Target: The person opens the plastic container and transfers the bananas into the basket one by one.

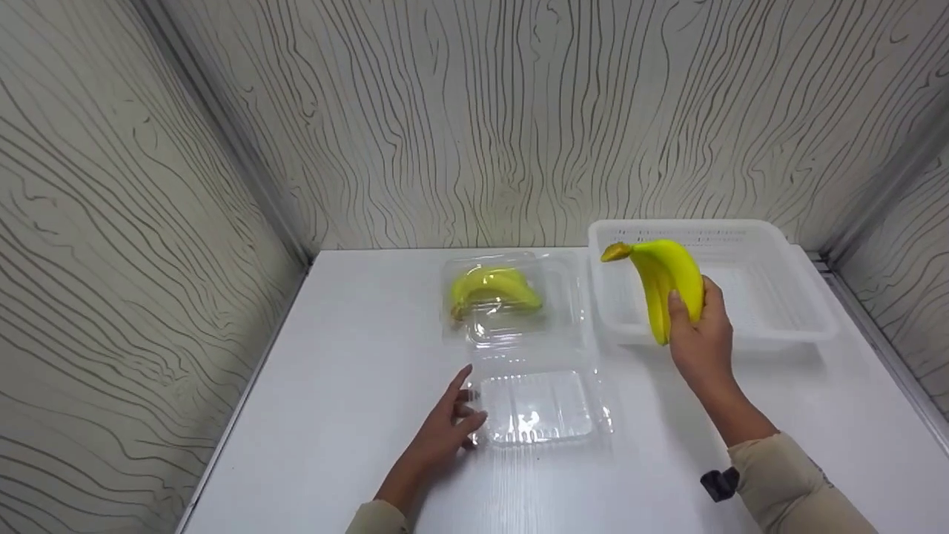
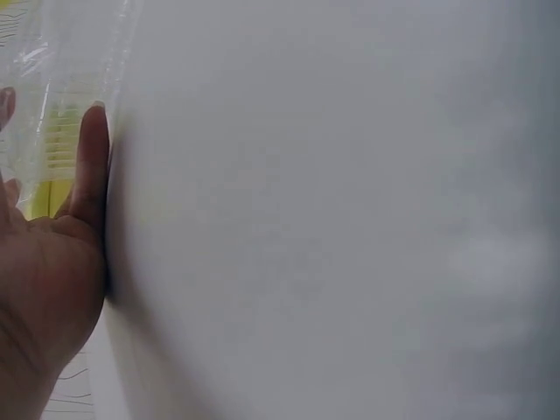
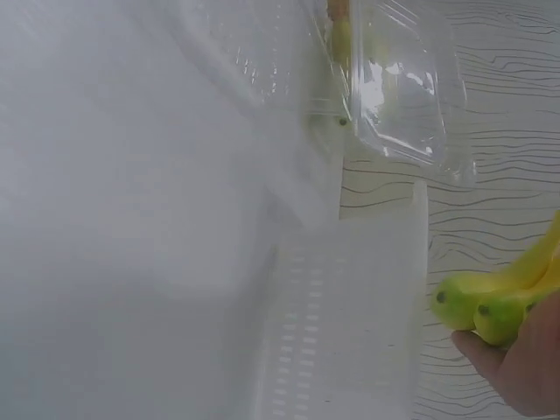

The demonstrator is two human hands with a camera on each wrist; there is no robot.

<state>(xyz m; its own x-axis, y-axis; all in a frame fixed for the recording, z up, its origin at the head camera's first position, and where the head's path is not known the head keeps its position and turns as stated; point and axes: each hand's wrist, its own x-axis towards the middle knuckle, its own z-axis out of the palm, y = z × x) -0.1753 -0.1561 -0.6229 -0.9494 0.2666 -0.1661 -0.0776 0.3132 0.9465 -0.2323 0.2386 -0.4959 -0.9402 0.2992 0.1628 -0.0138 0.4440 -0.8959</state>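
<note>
Loosely spread at nine o'clock from the open clear container [image 1: 537, 404], my left grip [image 1: 443, 426] brings thumb and fingers to its edge. Packed bananas [image 1: 493, 288] show through plastic at eleven. The open container lies flat on the white tabletop [image 1: 334, 371]. At half past one, my right grip [image 1: 700, 337] clasps a banana bunch [image 1: 671, 271], raised, stem toward ten, against the white basket [image 1: 764, 297] at two. Good handling, I judge, means firm but gentle fingers, the stem clear of rims, and my left steadying the light plastic.
</note>
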